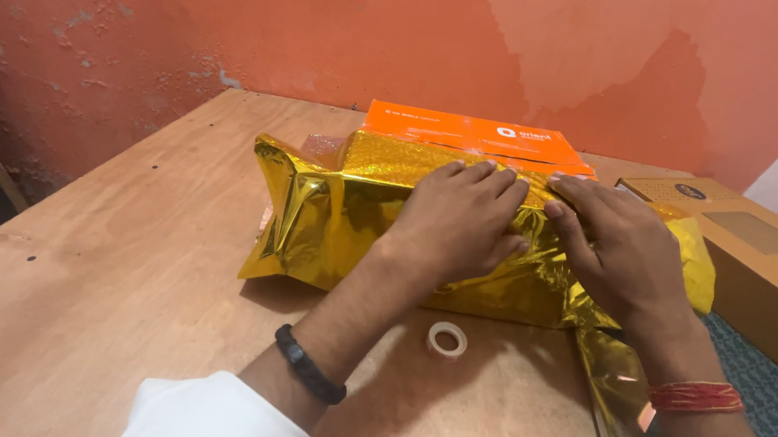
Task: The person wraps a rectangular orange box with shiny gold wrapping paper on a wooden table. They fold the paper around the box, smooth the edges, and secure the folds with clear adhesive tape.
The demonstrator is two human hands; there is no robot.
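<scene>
An orange box (468,135) lies on a wooden table (120,256), partly covered by shiny gold wrapping paper (328,221). My left hand (459,220) lies flat on top of the gold paper, fingers together and pointing right. Beside it, my right hand (622,252) presses the paper down, its fingertips almost touching those of the left. The paper's left end sticks out loose and crumpled; a strip hangs off the table's front at lower right. A small roll of clear tape (446,338) lies on the table just in front of the box.
A brown cardboard box (749,255) stands at the right, below the table's level. An orange-painted wall (486,39) runs behind the table. A dark bracelet is on my left wrist, red threads on my right.
</scene>
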